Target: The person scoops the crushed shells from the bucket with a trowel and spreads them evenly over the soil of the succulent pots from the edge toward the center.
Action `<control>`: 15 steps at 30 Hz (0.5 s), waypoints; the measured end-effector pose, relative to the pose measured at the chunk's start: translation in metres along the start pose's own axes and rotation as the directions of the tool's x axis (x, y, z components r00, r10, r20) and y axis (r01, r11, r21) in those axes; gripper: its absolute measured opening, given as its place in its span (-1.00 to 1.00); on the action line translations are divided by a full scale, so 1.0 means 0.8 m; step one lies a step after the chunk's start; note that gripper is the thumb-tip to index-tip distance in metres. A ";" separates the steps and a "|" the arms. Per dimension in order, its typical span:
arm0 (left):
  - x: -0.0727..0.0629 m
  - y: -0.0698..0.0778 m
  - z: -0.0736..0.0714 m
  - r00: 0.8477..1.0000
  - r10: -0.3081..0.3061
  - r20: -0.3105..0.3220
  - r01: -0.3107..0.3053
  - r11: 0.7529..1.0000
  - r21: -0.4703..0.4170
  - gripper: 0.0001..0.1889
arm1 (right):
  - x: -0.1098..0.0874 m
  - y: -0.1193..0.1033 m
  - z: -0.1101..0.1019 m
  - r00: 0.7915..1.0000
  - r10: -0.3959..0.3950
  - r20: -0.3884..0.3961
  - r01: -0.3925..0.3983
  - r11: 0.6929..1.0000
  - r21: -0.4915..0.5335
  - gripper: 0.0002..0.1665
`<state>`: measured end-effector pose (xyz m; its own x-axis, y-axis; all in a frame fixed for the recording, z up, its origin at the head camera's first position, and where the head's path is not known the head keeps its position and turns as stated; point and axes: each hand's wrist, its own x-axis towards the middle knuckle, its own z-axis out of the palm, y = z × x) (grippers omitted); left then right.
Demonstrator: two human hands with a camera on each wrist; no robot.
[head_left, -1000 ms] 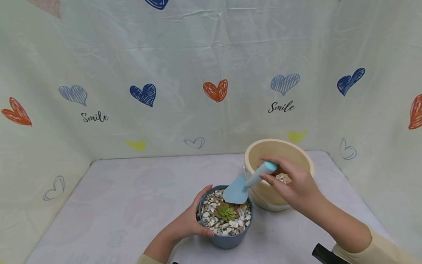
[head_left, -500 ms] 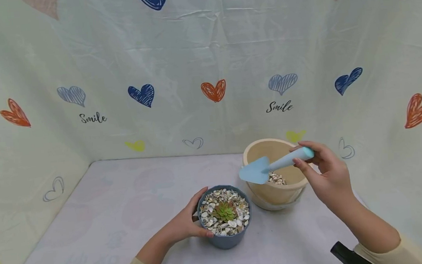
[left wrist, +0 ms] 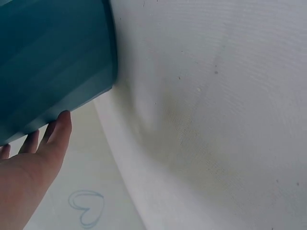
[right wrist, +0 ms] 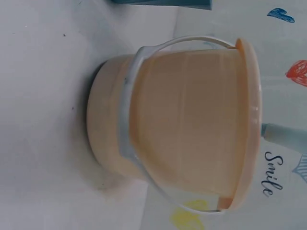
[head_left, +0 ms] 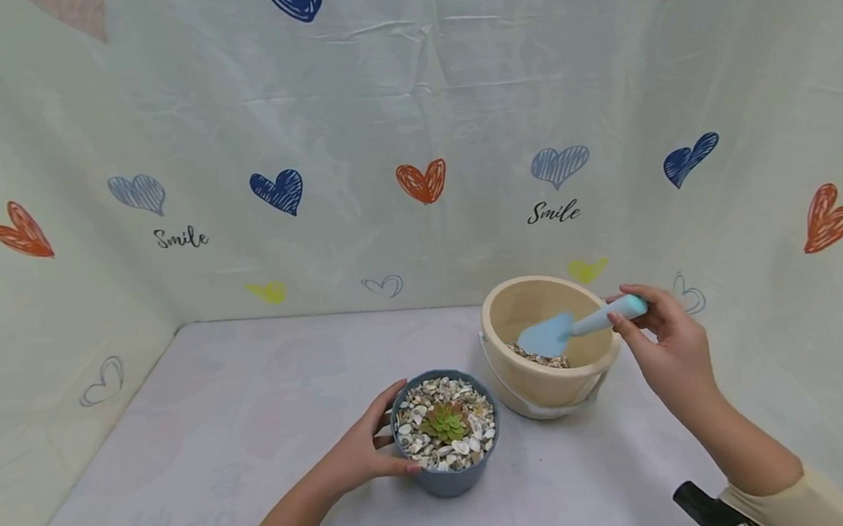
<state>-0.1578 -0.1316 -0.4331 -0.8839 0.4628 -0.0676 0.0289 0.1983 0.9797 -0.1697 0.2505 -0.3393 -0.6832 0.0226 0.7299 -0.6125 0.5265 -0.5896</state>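
Observation:
In the head view my left hand [head_left: 369, 443] holds a blue-grey flowerpot [head_left: 452, 483] from its left side, thumb near the front and a finger at the rim. White pebbles [head_left: 426, 450] fill the pot around a small green succulent [head_left: 446, 422]. My right hand [head_left: 673, 345] pinches the handle of a light-blue trowel [head_left: 548, 335], whose blade is inside a cream bucket [head_left: 545, 387] over a small heap of pebbles [head_left: 543, 358]. The left wrist view has the pot's side [left wrist: 53, 57] with my fingertips against it. Only the trowel's handle [right wrist: 288, 136] shows beyond the bucket's rim in the right wrist view.
The bucket's pale carrying handle [right wrist: 125, 105] hangs down its outer side. Pot and bucket stand close together on a white-covered table [head_left: 276, 409]. Behind it hangs a sheet [head_left: 347, 102] printed with hearts.
My right hand has carried the trowel from above the pot rightward, then lowered its blade into the bucket. My left hand stays on the pot, which has hardly moved.

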 end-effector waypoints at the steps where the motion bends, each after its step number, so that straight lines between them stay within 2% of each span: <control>1: -0.001 0.000 0.000 1.000 0.001 -0.004 -0.001 1.000 -0.001 0.15 | -0.002 0.005 0.001 0.999 0.029 0.014 -0.029 0.999 -0.024 -0.54; 6: -0.004 -0.001 -0.001 0.999 0.000 -0.039 0.001 1.000 0.010 0.11 | -0.011 0.025 0.008 0.989 0.124 0.080 -0.112 0.983 -0.143 -0.59; 15: -0.010 -0.001 -0.007 0.997 0.019 -0.076 -0.017 0.999 0.030 -0.02 | -0.015 0.038 0.014 0.969 0.204 0.136 -0.177 0.967 -0.183 -0.64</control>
<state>-0.1533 -0.1407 -0.4324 -0.9163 0.3990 -0.0342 0.0579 0.2165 0.9746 -0.1846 0.2568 -0.3700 -0.8413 0.0133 0.5404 -0.3982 0.6608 -0.6362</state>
